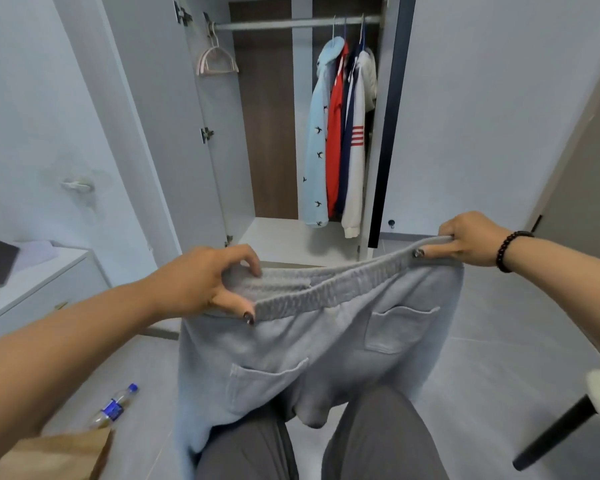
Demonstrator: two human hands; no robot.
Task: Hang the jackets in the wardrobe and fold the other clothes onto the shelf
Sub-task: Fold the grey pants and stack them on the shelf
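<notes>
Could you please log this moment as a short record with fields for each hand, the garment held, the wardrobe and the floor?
left hand: pinches the waistband's left end
right hand: grips the waistband's right end
sweatpants: grey, held up stretched between both hands, two patch pockets showing
rail: four jackets hang at its right end
hangers: pink, bare, at the rail's left end
floor: bottle lying at left
</notes>
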